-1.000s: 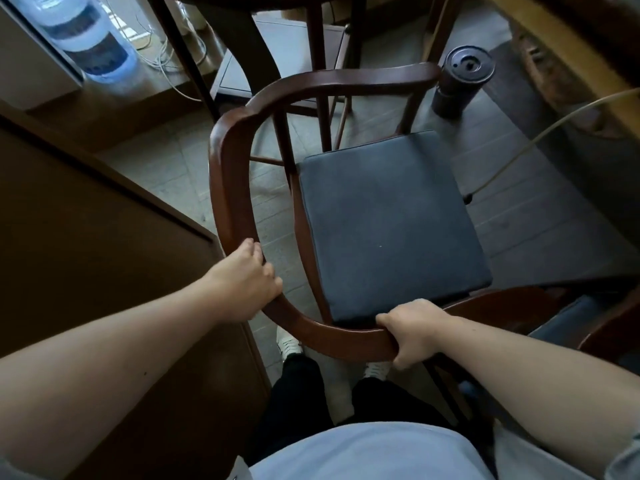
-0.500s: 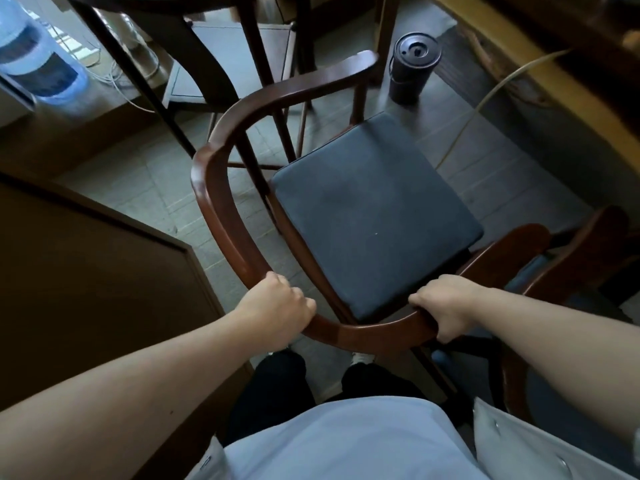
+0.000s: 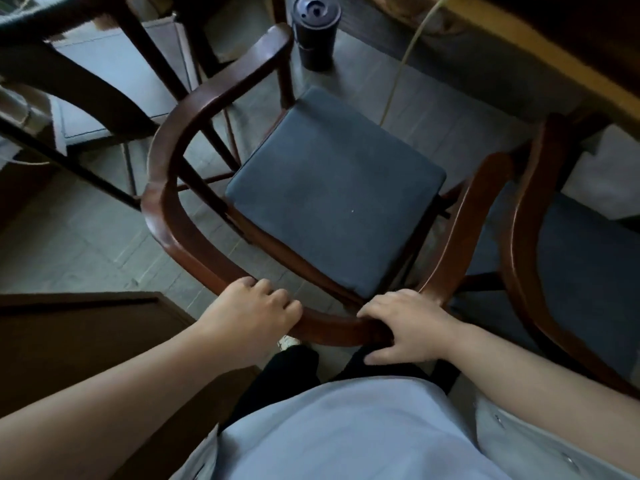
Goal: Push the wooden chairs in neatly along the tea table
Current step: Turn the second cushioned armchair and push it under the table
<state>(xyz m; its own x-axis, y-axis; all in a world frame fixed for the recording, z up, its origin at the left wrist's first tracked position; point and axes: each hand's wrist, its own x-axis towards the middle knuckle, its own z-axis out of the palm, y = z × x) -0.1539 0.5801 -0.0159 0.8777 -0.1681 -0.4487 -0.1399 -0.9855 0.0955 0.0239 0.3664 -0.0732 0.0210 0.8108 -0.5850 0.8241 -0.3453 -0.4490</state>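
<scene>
Both hands grip the wooden chair's curved back rail

Since the earlier frame the left hand (image 3: 254,311) and right hand (image 3: 403,325), fingers curled around the chair (image 3: 166,209), sit closer together; a second chair (image 3: 519,209) touches its right arm beside the tea table (image 3: 540,60), a dark cup (image 3: 315,32) ahead.

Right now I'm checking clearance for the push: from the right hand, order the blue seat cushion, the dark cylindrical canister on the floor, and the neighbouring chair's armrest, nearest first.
From the right hand, in the head view:
1. Blue seat cushion, just ahead of the knuckles.
2. Neighbouring chair's armrest, off to the right; nearly as close as the cushion.
3. Dark canister, far ahead on the floor by the tea table.
</scene>
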